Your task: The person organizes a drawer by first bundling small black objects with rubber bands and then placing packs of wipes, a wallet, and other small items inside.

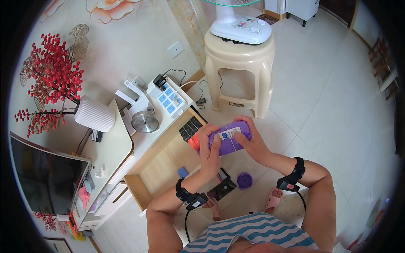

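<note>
A purple plastic bundle [225, 148], likely rolled bags, bears a label and a thin band around it. My left hand [210, 151] grips its left end, thumb on top. On its right end is my right hand [253, 140], thumb pressed near the label. The bundle is above the right end of an open wooden drawer [152, 170]. Inside the drawer, black rolls [190, 128] and a red-orange roll [194, 141] lie partly behind the bundle. A small blue item [182, 172] is also in the drawer.
A round clock [145, 121], white router [139, 104] and power strip [169, 98] stand on the cabinet. Beyond is a beige plastic stool [240, 53] bearing a fan base [242, 29]. A purple roll [244, 181] and black package [222, 188] are below, near my feet.
</note>
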Demonstrator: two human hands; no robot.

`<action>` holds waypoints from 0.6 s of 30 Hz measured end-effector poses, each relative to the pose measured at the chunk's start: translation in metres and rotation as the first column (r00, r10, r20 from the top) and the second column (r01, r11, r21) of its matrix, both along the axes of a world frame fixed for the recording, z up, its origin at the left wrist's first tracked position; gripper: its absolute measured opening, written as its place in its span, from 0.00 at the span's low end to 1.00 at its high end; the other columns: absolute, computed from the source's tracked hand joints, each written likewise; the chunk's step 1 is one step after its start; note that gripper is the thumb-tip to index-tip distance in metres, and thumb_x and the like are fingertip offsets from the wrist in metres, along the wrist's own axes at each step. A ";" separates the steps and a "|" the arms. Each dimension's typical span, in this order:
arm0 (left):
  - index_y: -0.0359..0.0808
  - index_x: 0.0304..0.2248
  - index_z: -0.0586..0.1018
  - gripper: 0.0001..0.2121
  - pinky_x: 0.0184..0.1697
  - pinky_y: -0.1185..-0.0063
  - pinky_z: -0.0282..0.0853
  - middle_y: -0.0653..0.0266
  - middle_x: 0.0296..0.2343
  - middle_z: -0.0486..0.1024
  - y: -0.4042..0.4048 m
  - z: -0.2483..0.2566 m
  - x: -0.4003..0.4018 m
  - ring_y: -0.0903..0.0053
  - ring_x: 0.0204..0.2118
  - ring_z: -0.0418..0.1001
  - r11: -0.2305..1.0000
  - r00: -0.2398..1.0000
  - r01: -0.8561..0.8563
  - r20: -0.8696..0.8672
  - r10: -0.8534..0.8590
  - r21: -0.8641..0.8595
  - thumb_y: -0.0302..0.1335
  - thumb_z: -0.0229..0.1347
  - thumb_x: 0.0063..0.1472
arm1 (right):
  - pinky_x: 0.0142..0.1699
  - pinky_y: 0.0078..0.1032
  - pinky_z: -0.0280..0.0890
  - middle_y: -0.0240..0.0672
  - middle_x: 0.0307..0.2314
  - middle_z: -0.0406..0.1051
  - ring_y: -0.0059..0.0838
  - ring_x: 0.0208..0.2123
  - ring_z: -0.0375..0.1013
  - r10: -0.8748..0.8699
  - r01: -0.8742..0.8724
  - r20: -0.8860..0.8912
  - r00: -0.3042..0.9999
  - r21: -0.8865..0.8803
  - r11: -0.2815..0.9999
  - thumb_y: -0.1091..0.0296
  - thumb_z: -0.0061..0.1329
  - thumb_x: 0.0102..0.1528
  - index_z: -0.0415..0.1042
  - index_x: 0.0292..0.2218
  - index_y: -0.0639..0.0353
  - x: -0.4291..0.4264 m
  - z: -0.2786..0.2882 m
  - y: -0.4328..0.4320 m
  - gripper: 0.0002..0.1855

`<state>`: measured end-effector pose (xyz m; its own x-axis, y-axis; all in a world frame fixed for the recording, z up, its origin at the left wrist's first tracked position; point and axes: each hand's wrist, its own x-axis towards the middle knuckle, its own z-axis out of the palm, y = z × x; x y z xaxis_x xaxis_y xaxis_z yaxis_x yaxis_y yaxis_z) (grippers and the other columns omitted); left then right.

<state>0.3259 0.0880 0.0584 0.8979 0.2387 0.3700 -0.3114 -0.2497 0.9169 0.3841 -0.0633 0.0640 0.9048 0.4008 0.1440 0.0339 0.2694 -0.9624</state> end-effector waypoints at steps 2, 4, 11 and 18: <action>0.34 0.46 0.65 0.12 0.53 0.80 0.54 0.62 0.43 0.61 0.005 -0.003 -0.001 0.77 0.47 0.59 0.998 0.998 0.050 -0.032 -0.051 -0.047 0.28 0.44 0.66 | 0.39 0.18 0.60 0.29 0.31 0.64 0.17 0.33 0.62 0.025 -0.030 -0.040 0.999 -0.127 0.992 0.55 0.46 0.60 0.61 0.44 0.58 0.000 -0.001 -0.001 0.18; 0.35 0.46 0.65 0.12 0.50 0.81 0.56 0.63 0.42 0.62 -0.008 0.010 0.001 0.79 0.45 0.61 0.991 0.996 -0.005 -0.086 -0.007 -0.136 0.29 0.45 0.66 | 0.38 0.17 0.60 0.29 0.30 0.64 0.17 0.33 0.62 0.002 -0.001 0.005 1.000 -0.160 0.987 0.55 0.47 0.59 0.60 0.44 0.58 0.004 -0.007 -0.002 0.19; 0.38 0.46 0.65 0.13 0.40 0.86 0.63 0.70 0.35 0.65 0.013 0.004 -0.003 0.87 0.36 0.63 0.942 0.969 0.006 -0.232 -0.089 -0.337 0.31 0.49 0.65 | 0.41 0.19 0.63 0.31 0.34 0.64 0.19 0.35 0.64 0.176 -0.160 0.077 0.981 -0.185 0.970 0.58 0.52 0.56 0.58 0.48 0.57 0.014 0.004 0.000 0.24; 0.39 0.50 0.63 0.17 0.46 0.81 0.64 0.64 0.43 0.65 0.065 0.047 -0.005 0.82 0.43 0.64 0.893 0.961 -0.013 -0.251 -0.112 -0.450 0.34 0.49 0.65 | 0.49 0.25 0.63 0.40 0.45 0.64 0.26 0.45 0.66 0.428 -0.407 0.026 0.904 -0.260 0.876 0.60 0.59 0.49 0.54 0.54 0.58 0.037 0.037 0.038 0.37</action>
